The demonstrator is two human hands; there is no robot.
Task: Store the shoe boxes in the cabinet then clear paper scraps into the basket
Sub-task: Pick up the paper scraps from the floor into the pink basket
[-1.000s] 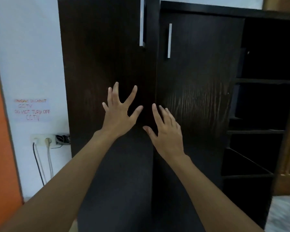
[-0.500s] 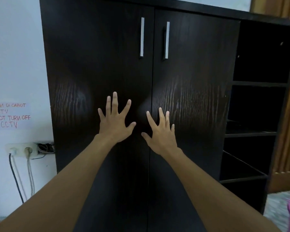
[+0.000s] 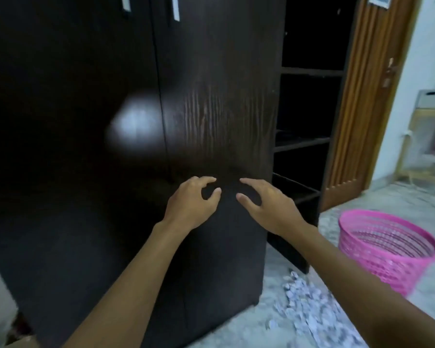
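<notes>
Before the cabinet (image 3: 219, 101), left hand (image 3: 190, 205), right hand (image 3: 270, 205) (blurred, seemingly empty).

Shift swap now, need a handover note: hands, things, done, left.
Hands: left hand and right hand have fingers loosely curled, holding nothing, in front of the shut cabinet doors.
No shoe boxes in view, so storing cannot be confirmed.
Paper scraps lie on the floor by the cabinet's right corner; pink basket stands right of them.
Left to do: scraps into the basket.
</notes>
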